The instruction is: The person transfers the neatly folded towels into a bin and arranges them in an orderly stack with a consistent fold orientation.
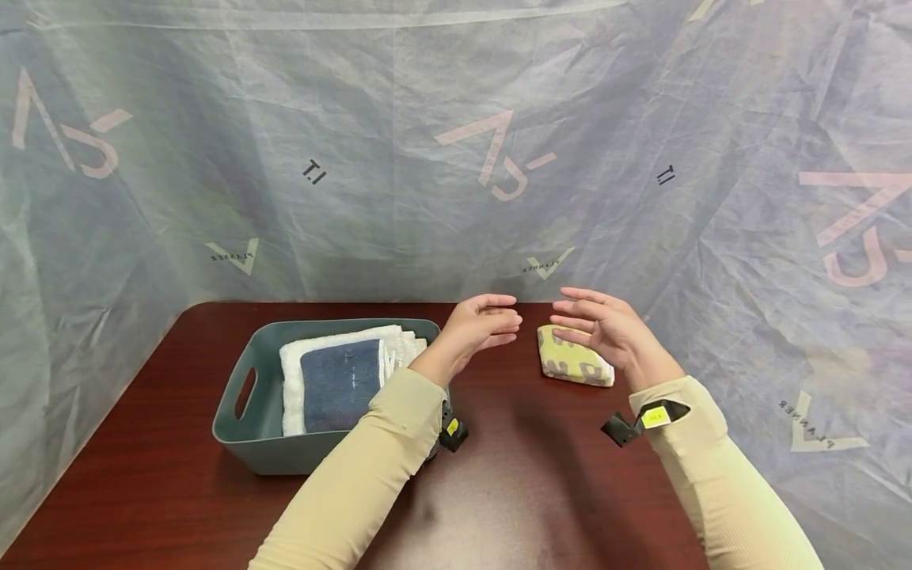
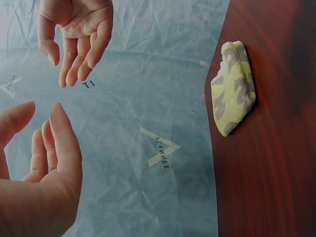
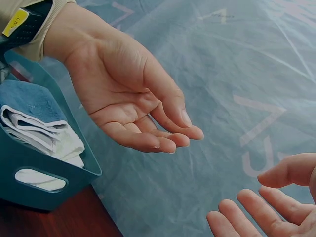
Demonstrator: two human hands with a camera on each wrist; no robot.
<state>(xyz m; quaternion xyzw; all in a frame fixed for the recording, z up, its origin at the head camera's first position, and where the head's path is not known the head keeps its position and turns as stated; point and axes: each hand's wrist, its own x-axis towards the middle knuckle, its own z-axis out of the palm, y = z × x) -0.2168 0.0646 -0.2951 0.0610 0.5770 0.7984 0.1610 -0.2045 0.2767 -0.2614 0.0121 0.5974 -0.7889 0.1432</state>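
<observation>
My left hand (image 1: 473, 331) is held in the air just past the right side of a grey-green plastic bin (image 1: 267, 457). Facing it across a gap is my right hand (image 1: 606, 328), palm inward, its fingers spread and slightly bent. Neither palm has anything in it. A folded yellow towel (image 1: 573, 364) with grey patches lies on the table; the right fingers overlap it in the head view, while the left wrist view shows the hands apart from this towel (image 2: 234, 91). Inside the bin are a folded blue towel (image 1: 338, 388) and white towels (image 1: 292, 360).
The dark red wooden table (image 1: 128, 475) ends at a hanging grey sheet (image 1: 392, 198) printed with letters, which encloses the back and sides. An oval handle hole opens in the bin's end wall (image 3: 81, 185). Each wrist wears a black camera strap (image 1: 644, 418).
</observation>
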